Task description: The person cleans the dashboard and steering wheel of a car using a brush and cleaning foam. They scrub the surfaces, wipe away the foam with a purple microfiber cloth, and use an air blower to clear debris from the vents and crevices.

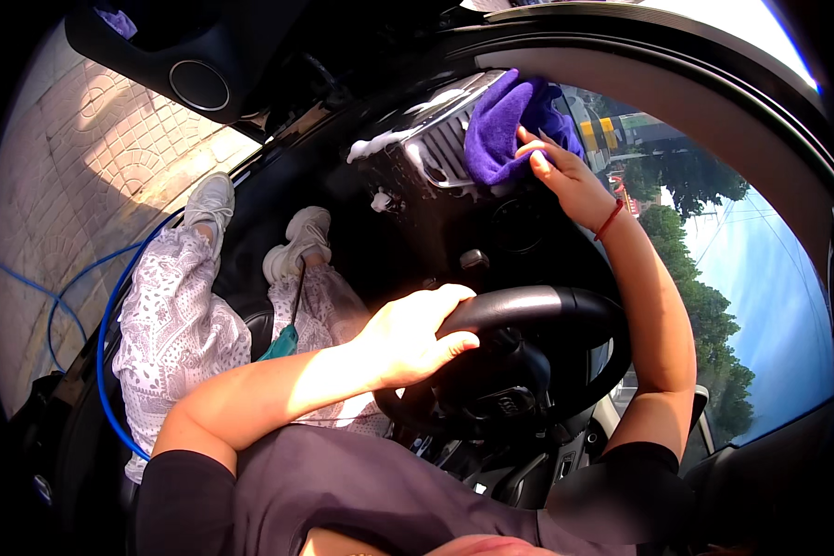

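Note:
My left hand [417, 333] grips the rim of the black steering wheel [521, 309], its thumb on the near side. Up at the dashboard, my right hand [556, 163] holds a bunched purple cloth [500, 125] against the right part of a slatted air vent [448, 146]. White foam [382, 142] lies along the vent's frame and slats, with a further blob on the dark panel below. The cloth hides part of the vent. A red cord circles my right wrist.
A teal-handled tool [283, 344] with a thin dark shaft lies by my legs. A blue hose [104, 340] runs past the door sill and over the paving [125, 139]. The door panel [198, 83] hangs at upper left, the windshield [723, 236] is at right. Both my shoes are inside, near the sill.

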{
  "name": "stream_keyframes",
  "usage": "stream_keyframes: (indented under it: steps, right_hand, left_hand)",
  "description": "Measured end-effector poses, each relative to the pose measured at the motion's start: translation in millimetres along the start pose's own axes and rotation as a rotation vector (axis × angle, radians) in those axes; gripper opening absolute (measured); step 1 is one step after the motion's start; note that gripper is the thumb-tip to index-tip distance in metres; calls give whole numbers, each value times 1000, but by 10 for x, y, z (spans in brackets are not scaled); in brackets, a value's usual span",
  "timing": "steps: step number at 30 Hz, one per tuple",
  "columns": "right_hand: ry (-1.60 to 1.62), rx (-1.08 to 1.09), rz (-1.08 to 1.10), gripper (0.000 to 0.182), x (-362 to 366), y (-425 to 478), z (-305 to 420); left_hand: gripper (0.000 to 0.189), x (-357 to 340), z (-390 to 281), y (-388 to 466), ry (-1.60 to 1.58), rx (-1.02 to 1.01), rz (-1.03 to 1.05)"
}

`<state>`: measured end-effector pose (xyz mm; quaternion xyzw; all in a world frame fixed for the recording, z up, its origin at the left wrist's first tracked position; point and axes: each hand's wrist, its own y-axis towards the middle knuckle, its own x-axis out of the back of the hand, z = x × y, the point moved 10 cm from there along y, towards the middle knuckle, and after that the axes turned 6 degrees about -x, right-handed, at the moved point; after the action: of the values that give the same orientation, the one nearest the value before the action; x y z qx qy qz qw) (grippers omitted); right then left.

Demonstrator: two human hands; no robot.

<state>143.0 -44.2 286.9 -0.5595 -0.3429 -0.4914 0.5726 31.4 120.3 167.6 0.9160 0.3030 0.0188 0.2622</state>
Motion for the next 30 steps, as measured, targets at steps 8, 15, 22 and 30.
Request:
stream_keyframes:
  steps: [8, 15, 22, 30]
  right_hand:
    - [-223, -118, -86, 33, 380, -762, 66]
    - [297, -437, -254, 37, 771, -1574, -1264]
    - [-23, -617, -530, 47, 1003, -1710, -1858]
    - [355, -393, -509, 48, 754, -1005, -473]
  left_hand:
    - [47, 11, -10, -31, 19, -29, -31]
    - [47, -14, 19, -58, -18, 18, -20]
    - [38, 104, -39, -210, 16, -28, -214]
    - [39, 465, -179, -389, 45, -217, -392]
